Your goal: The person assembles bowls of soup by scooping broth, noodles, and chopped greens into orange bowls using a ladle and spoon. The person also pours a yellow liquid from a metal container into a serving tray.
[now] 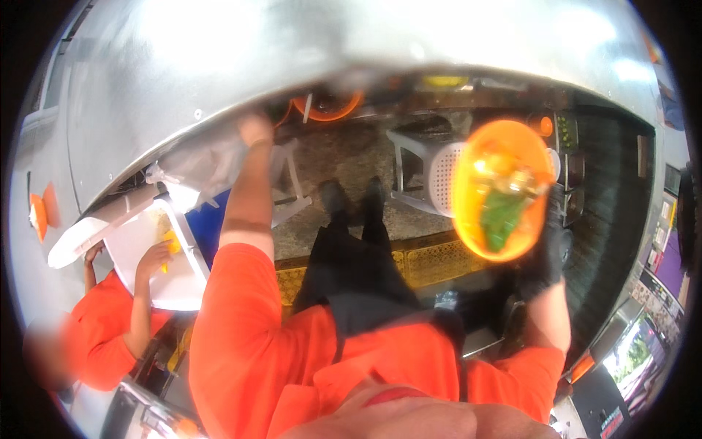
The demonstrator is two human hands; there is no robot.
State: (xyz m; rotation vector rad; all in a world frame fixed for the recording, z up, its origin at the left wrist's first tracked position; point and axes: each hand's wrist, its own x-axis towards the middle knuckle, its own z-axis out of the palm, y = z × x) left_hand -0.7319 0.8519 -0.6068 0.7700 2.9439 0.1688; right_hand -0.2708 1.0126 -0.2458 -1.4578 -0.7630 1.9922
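Note:
My right hand (540, 258), in a black glove, holds an orange oval bowl (466, 230) at its right rim. In the bowl lie a green leaf (502, 217) and blurred pale and orange pieces. My left hand (256, 129) is bare and blurred, reaching under the edge of a metal counter or hood (351, 38); its fingers are partly hidden, and I cannot tell whether it holds anything. Near it is an orange round container (329, 112) with a pale handle standing in it. Clear plastic bags (192, 153) lie to the left of my forearm.
A white perforated plastic stool (441, 175) stands beyond the bowl. At the left, a co-worker in an orange shirt (109, 340) holds a yellow thing (171, 241) over a white container (129, 252). A blue surface (205, 219) lies beside it. Yellow crates (433, 263) cross the floor.

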